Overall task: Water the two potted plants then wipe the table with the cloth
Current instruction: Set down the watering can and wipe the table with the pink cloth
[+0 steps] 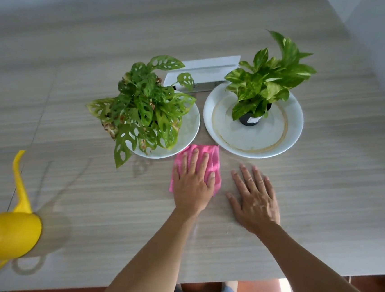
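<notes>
A pink cloth (214, 157) lies flat on the wood-grain table (88, 194), just in front of the two plates. My left hand (193, 183) presses on it with straight fingers. My right hand (255, 199) rests flat on the bare table to the right of the cloth. A holey-leaved plant (143, 110) sits on the left white plate (188, 131). A yellow-green leafy plant (265, 82) in a black pot (250, 118) stands on the right white plate (292, 122). A yellow watering can (2, 231) stands at the near left.
A white box (205, 74) lies behind the plants. The table's near edge runs below my forearms, with a red-brown floor (366, 282) beyond it. A pale wall stands behind the table and at the far right.
</notes>
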Action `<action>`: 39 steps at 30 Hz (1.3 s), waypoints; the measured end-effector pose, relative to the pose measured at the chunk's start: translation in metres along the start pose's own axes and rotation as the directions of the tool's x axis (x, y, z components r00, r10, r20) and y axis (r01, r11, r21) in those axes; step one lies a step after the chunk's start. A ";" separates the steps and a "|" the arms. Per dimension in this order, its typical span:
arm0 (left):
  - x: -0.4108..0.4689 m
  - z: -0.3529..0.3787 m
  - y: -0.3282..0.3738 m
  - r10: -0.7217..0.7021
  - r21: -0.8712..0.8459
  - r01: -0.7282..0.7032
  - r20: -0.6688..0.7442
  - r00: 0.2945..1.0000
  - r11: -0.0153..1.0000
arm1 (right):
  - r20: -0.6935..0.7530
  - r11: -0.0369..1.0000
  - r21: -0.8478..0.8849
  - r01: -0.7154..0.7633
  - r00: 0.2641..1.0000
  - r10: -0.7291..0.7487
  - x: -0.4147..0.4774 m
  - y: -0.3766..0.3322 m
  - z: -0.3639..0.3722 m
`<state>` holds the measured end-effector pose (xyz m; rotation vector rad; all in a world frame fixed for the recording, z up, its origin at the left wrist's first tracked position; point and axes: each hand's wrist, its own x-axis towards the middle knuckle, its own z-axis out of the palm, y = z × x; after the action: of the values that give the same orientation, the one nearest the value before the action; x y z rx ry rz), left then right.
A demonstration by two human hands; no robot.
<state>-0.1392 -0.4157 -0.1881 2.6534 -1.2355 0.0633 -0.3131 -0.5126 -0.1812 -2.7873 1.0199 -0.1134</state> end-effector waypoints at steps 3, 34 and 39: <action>-0.041 -0.015 -0.010 -0.142 0.019 0.142 0.007 0.990 0.990 | 0.007 1.000 -0.004 0.000 1.000 0.000 0.000 0.001 -0.002; -0.146 -0.030 0.019 0.129 -0.019 -0.128 0.165 0.978 0.992 | 0.033 1.000 0.003 0.013 0.999 -0.013 -0.025 0.017 -0.005; -0.101 -0.032 -0.042 -0.026 0.127 0.011 0.119 0.993 0.992 | 0.010 0.999 0.030 0.022 1.000 -0.023 -0.026 0.018 -0.006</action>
<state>-0.1712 -0.3067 -0.1767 2.8139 -1.2830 -0.0238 -0.3446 -0.5103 -0.1793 -2.7699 0.9765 -0.1155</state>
